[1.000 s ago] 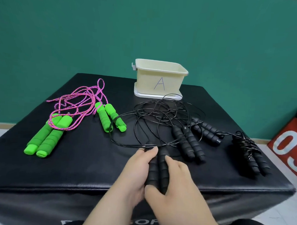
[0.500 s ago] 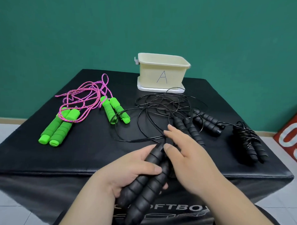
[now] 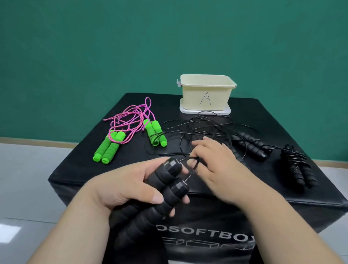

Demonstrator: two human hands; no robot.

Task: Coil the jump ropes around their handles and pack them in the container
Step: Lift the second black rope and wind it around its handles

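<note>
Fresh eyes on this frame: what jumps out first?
Front and centre, the left hand grip holds a pair of black ribbed foam jump-rope handles, with the right hand grip at their tangled black cord. Behind on the left lie bright green foam handles with loose pink rope. At the far edge stands a cream plastic container marked A.

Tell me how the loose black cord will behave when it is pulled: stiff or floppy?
Probably springy rather than limp: the black cord lies in open round loops. It likely tangles, since its loops overlap. One loop crosses the green handles, so pulling may drag them.
</note>
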